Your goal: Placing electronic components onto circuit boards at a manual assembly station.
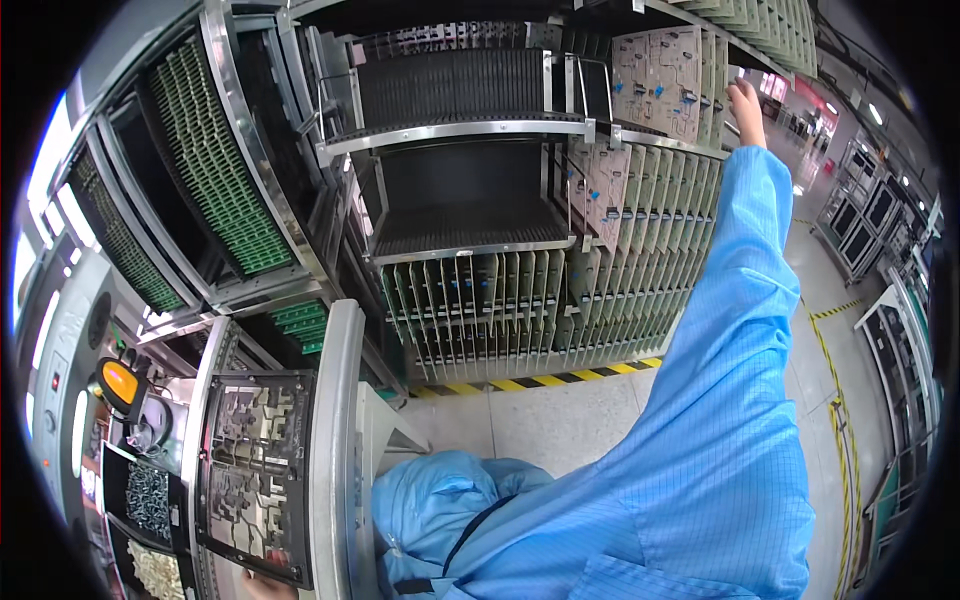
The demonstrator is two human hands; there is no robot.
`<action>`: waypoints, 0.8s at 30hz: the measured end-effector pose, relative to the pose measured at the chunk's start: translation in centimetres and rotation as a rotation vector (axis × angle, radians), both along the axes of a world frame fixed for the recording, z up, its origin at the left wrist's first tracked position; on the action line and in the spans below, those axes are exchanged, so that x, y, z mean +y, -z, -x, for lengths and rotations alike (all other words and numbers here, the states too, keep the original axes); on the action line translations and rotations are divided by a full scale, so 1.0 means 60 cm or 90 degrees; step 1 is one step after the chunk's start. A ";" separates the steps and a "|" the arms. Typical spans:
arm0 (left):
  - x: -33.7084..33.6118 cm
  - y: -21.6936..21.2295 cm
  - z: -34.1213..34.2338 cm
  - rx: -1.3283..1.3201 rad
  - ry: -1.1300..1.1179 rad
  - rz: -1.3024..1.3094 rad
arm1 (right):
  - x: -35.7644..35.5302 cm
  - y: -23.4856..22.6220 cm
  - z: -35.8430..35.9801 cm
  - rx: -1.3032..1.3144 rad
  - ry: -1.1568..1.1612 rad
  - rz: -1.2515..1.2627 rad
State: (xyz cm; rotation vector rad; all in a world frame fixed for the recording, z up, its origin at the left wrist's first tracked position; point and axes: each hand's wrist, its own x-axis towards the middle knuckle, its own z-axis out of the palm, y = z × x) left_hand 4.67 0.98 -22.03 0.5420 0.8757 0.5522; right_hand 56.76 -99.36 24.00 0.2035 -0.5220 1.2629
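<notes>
Right hand (743,105) reaches up at right side of metal rack (460,131), fingers bent beside tan circuit boards (657,85) standing in rack's upper right; I cannot tell grip. Left hand (268,588), lower left of rack, at black-framed fixture's (258,470) near edge, mostly hidden; finger opening unclear to me.

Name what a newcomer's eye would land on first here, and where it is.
Probably the bright blue sleeve, stretching up the right side to the right hand, raised beside tan circuit boards at upper right. Next, perhaps, the yellow-and-black floor tape below the central racks. At lower left, a black-framed panel stands out, with the left hand at its lower edge.
</notes>
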 end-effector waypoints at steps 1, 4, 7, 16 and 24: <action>-0.017 -0.041 0.039 0.023 -0.045 -0.035 | 0.084 0.097 -0.045 -0.120 0.473 0.291; -0.036 -0.070 0.062 0.030 -0.059 -0.082 | 0.235 0.103 0.043 -0.397 1.496 0.909; -0.042 -0.061 0.053 0.037 -0.052 -0.030 | 0.210 0.089 0.057 -0.634 1.494 0.848; -0.048 -0.057 0.063 0.049 -0.064 -0.073 | 0.192 0.097 0.039 -0.615 1.876 1.088; -0.043 -0.038 0.062 0.058 -0.044 -0.107 | 0.182 0.066 0.191 -0.650 1.887 0.850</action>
